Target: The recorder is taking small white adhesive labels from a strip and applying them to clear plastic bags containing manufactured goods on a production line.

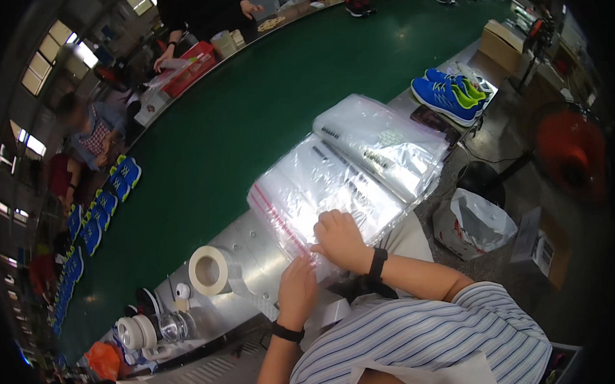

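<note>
A stack of clear plastic bags [310, 171], with dark print and a red stripe along one edge, lies on the metal ledge in front of me. My right hand [340, 240] rests on the near part of the stack, fingers curled in and gripping the plastic. Just to its left, my left hand [298, 288] has its fingers pressed together at the near corner by the red-striped edge, closed on the bag there. My fingertips are partly hidden. A roll of whitish tape [209, 270] stands left of my left hand, a strip running from it.
Beyond the ledge runs a green conveyor belt [202, 142], with blue shoes [99, 211] lined up at its far left. Blue-and-lime shoes [447, 98] sit at the right. Water bottles [155, 329] stand at lower left. Co-workers [95, 132] are across the belt, near a red basket [191, 69].
</note>
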`<state>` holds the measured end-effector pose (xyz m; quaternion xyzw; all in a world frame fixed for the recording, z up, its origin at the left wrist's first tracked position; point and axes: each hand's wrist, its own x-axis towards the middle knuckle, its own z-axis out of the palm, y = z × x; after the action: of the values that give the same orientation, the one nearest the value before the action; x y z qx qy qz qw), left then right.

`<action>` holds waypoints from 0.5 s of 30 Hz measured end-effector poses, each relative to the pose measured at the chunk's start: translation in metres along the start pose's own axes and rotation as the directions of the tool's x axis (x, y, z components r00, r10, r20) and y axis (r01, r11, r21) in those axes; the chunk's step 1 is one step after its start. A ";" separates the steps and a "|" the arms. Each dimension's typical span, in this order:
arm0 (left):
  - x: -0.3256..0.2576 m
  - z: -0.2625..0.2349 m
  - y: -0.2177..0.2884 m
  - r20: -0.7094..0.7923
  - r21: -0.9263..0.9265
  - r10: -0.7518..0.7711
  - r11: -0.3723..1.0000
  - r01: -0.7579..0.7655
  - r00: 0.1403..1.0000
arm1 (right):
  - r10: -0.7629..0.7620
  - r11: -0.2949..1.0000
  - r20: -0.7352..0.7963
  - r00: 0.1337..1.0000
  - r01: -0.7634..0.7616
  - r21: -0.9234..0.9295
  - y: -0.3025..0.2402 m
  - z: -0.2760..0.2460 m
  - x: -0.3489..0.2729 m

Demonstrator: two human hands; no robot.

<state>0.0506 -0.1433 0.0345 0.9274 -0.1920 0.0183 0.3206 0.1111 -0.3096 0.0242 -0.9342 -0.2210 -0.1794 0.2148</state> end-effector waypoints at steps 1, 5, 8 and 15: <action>-0.001 -0.003 0.001 0.002 -0.009 0.035 0.999 -0.035 0.999 | -0.019 1.000 -0.017 1.000 0.019 0.003 0.002 0.005 -0.002; 0.008 -0.021 -0.007 0.106 -0.171 -0.008 0.985 0.026 0.994 | 0.140 0.975 -0.098 0.985 -0.119 0.189 0.018 0.008 0.000; 0.036 -0.051 0.001 0.409 -0.424 -0.323 0.761 0.491 0.854 | 0.449 0.681 0.038 0.893 -0.369 0.633 0.033 -0.006 -0.004; 0.106 0.029 -0.050 0.389 -0.723 0.098 -0.584 0.369 0.916 | 0.454 0.185 0.384 0.804 -0.507 0.842 0.028 -0.024 0.001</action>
<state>0.1648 -0.1610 -0.0016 0.1557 0.0017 -0.3338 0.9297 0.1197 -0.3431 0.0359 -0.6724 0.0167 0.0744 0.7362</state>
